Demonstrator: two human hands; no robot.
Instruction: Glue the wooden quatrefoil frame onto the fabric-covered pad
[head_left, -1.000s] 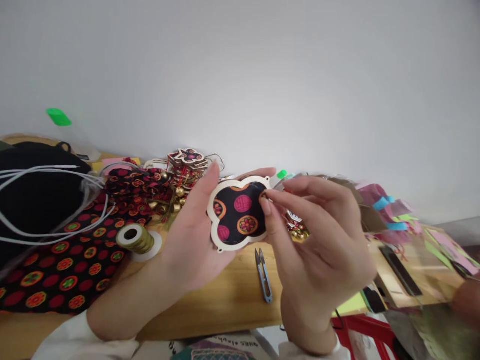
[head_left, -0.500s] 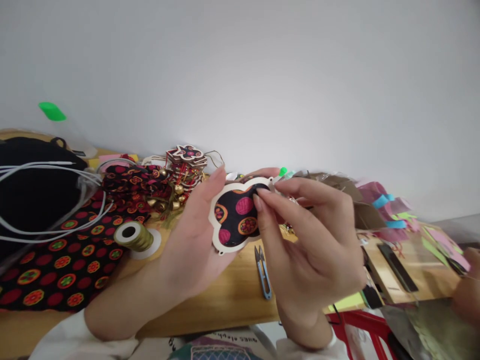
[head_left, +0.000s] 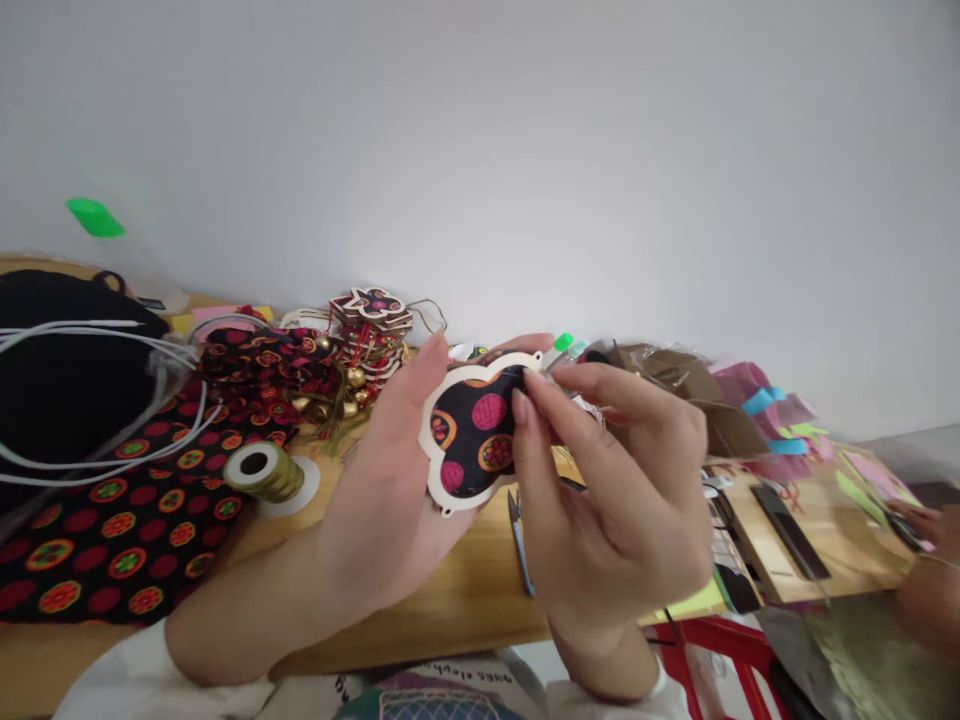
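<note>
Worn on the head, looking forward and down along both forearms (head_left: pixel 255 600). Facing a pale wall (head_left: pixel 465 180) above, the counter (head_left: pixel 450 600) below. Close in: catching white sleeves (head_left: pixel 142 680) at the bottom edge, left hand (head_left: pixel 386 500) and right hand (head_left: pixel 622 490) just ahead, mid-frame. Wide enough to take in the counter well to either side.

Left hand (head_left: pixel 386 510): supports a pale scalloped frame (head_left: pixel 436 484) around dark patterned fabric (head_left: pixel 471 445).
Right hand (head_left: pixel 615 510): thumb and forefinger pinch the fabric's far right edge.
Snips (head_left: pixel 520 545): blue, on the wooden table (head_left: pixel 427 610), partly behind the right hand.
Spool (head_left: pixel 276 474): 1, at left, beside black printed cloth (head_left: pixel 105 540).
</note>
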